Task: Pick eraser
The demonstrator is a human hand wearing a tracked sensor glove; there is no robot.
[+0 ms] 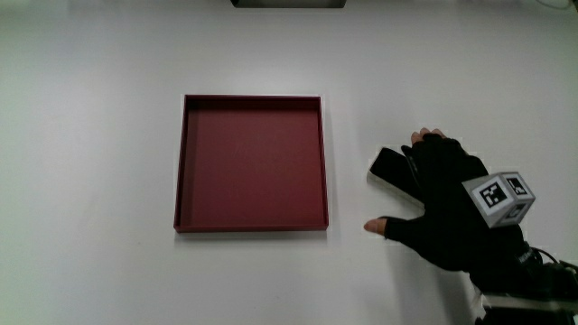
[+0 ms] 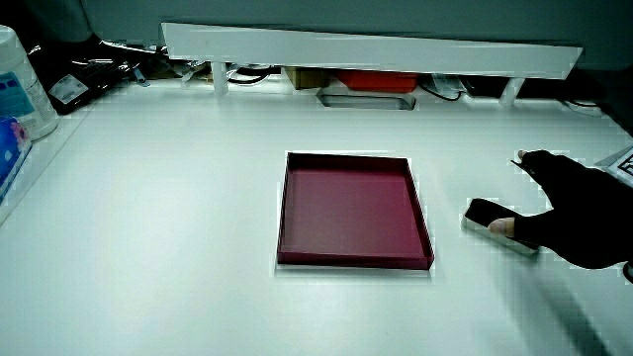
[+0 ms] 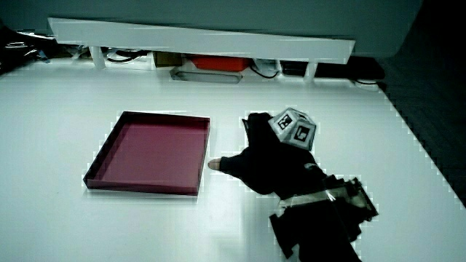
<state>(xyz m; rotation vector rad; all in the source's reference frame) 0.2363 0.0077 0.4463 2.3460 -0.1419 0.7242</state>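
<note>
A small black eraser [image 1: 388,165] with a pale edge lies flat on the white table beside the dark red tray [image 1: 253,97]. The gloved hand [image 1: 442,212] rests over the eraser's end that is away from the tray, fingers spread, thumb stretched toward the tray and apart from the other fingers. In a side view the eraser [image 2: 485,211] shows just ahead of the thumb of the hand [image 2: 579,213], still lying on the table. In a side view the hand [image 3: 269,164] hides the eraser; the patterned cube sits on its back.
The shallow square tray [image 2: 346,158] [image 3: 164,115] holds nothing. A low white partition [image 2: 366,44] [image 3: 196,36] runs along the table's edge farthest from the person, with cables and boxes under it. A white bottle [image 2: 20,84] stands at the table's edge.
</note>
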